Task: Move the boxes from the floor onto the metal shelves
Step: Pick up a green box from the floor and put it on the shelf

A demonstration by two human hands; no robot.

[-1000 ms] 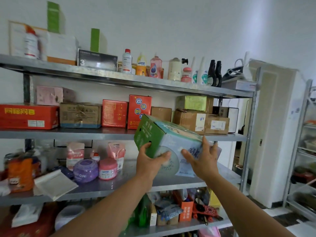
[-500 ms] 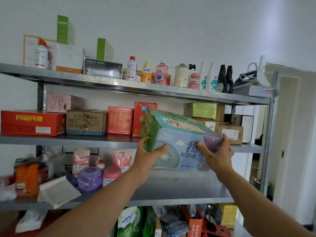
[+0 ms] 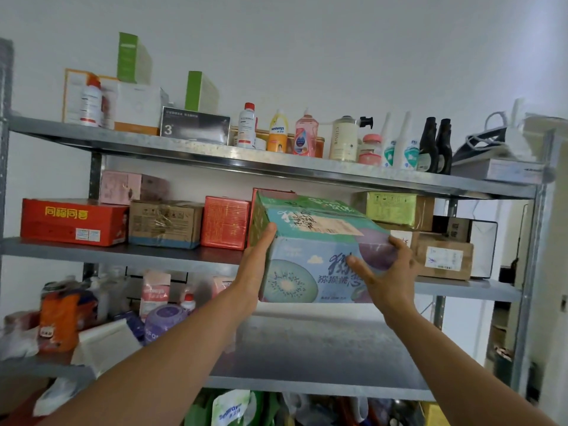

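The shelves fill the frame. At frame centre the box, printed with kiwis, is held tilted in front of the middle shelf, between a red box and a brown carton. The left hand grips its left corner, thumb up the edge. The right hand clasps its right end, thumb on the front face.

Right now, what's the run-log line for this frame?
left hand: grips kiwi box, left side | right hand: grips right front corner | box: tilted, in air before shelf | status: not yet shelved
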